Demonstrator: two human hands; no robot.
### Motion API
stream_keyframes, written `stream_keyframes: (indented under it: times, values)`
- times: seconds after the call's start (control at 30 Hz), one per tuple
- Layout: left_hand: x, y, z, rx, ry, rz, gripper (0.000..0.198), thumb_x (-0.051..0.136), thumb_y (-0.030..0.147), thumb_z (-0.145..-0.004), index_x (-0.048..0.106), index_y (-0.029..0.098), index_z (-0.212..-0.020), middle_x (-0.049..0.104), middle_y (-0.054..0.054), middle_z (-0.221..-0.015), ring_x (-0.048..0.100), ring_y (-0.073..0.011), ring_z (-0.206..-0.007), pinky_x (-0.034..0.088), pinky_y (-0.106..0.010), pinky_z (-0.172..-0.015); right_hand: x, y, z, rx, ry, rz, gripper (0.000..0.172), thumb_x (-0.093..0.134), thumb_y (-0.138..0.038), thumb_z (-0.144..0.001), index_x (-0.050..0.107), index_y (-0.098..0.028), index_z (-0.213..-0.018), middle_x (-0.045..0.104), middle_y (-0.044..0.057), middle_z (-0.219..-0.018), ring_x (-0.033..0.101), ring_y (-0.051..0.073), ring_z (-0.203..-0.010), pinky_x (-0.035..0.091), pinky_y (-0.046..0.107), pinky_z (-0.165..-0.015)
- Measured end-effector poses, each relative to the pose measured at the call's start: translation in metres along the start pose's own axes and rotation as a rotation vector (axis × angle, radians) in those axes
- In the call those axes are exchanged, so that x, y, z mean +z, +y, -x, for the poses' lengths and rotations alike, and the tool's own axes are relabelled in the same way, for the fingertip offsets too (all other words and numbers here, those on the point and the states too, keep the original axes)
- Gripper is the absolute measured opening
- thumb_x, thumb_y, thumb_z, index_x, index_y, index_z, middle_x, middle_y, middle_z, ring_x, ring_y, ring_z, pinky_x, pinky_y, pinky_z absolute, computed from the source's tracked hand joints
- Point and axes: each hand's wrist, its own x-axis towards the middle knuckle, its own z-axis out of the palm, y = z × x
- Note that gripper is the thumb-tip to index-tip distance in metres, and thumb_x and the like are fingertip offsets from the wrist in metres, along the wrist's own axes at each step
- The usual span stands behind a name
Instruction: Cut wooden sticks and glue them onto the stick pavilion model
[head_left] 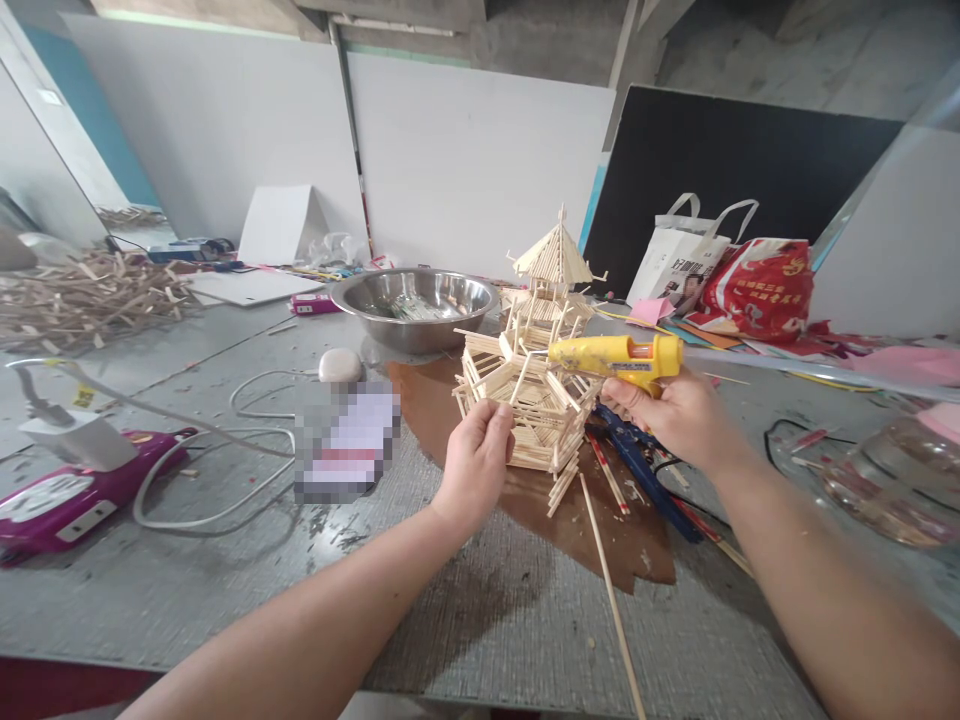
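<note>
Little can be read with certainty. The white bag (pixel 667 258) carries dark Chinese characters in a slanting row; the first looks like 好, and those after it are too unclear to give. On the red bag (pixel 761 295), two lines of pale Chinese characters run across the front, with a gold emblem above them, all too blurred to make out. The yellow glue gun (pixel 592 354) has small dark print near its rear, too tiny to read. Pixelation covers the lilac object (pixel 358 435), hiding any wording there.
</note>
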Motion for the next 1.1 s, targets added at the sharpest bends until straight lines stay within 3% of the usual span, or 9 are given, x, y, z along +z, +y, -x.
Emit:
stream_keyframes:
  times: [0.87, 1.1]
  values:
    - [0.0003, 0.0022, 0.0008, 0.016, -0.021, -0.015, 0.031, 0.038, 0.039, -0.081, 0.035, 0.018, -0.058, 0.034, 0.007, -0.047, 0.031, -0.0056, -0.042, 0.027, -0.019, -0.044, -0.0004, -0.002, 0.0012, 0.028, -0.014, -0.006, 0.027, 0.05, -0.043, -0.074, 0.06, -0.019, -0.079, 0.063, 0.004, -0.073, 0.058, 0.019, -0.068, 0.044, 0.032, -0.06]
    - [0.0001, 0.0024, 0.0005, 0.013, -0.026, -0.013, 0.031, 0.039, 0.038, -0.08, 0.036, 0.018, -0.058, 0.036, 0.007, -0.046, 0.032, -0.0055, -0.042, 0.027, -0.019, -0.043, -0.0021, -0.0065, -0.0002, 0.035, -0.042, -0.072, 0.022, 0.049, -0.04, -0.076, 0.058, -0.02, -0.077, 0.058, 0.002, -0.062, 0.053, 0.015, -0.057, 0.039, 0.027, -0.048]
